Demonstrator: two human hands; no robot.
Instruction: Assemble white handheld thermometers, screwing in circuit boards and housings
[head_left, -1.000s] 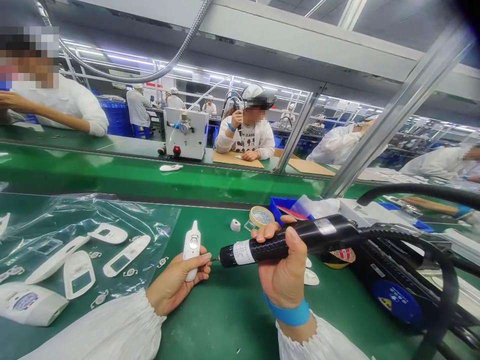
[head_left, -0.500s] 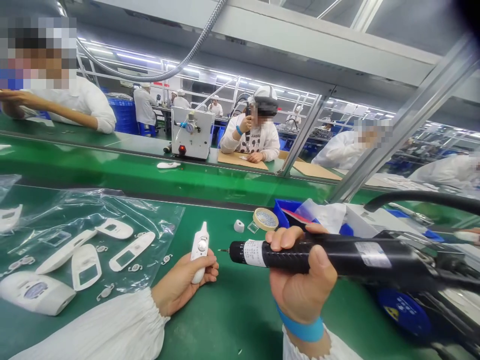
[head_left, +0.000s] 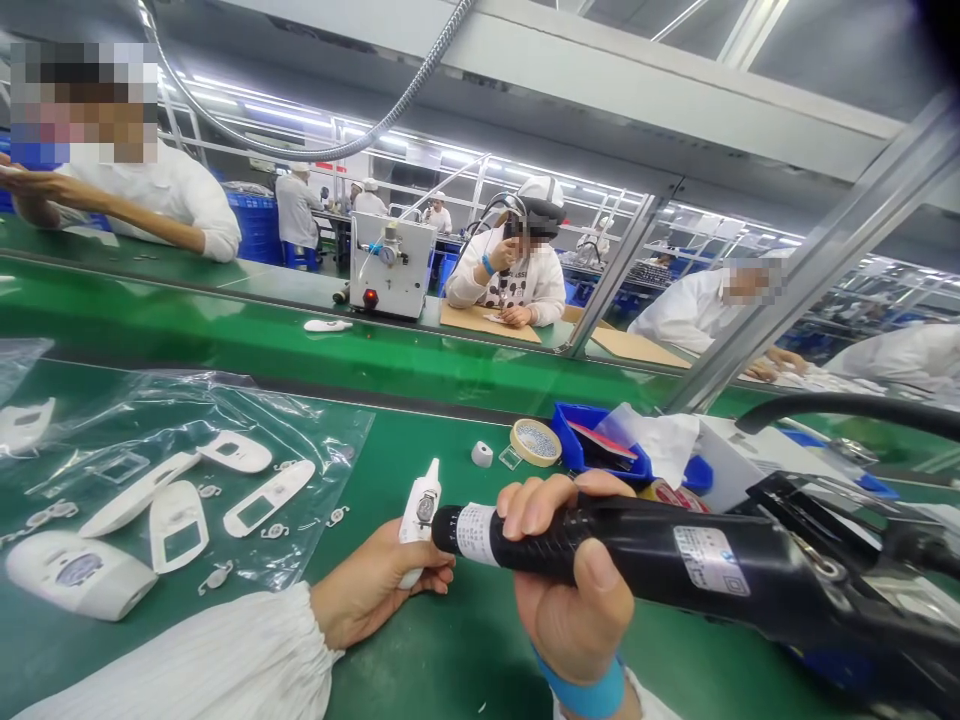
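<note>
My left hand [head_left: 382, 575] is closed around the lower part of a small white device [head_left: 420, 505], whose narrow tip points up and whose round part faces the screwdriver. My right hand [head_left: 566, 580] grips a black electric screwdriver [head_left: 637, 550] lying sideways. The screwdriver's nose is right beside the white device, and its bit is hidden there. White casing parts [head_left: 268, 498] and small metal-coloured pieces lie on a clear plastic bag [head_left: 322, 430] to the left. A larger white housing [head_left: 79, 575] rests at the far left.
Beyond my hands are a small white cap [head_left: 482, 454], a tape roll [head_left: 535, 442] and a blue bin [head_left: 600, 440]. A green conveyor [head_left: 225, 340] carries a white part [head_left: 328, 326]. People sit across it, near a metal post [head_left: 611, 280] and a white machine [head_left: 394, 268].
My right hand has moved left, bringing the screwdriver's nose against or next to the white device. The device has shifted slightly right and turned in my left hand.
</note>
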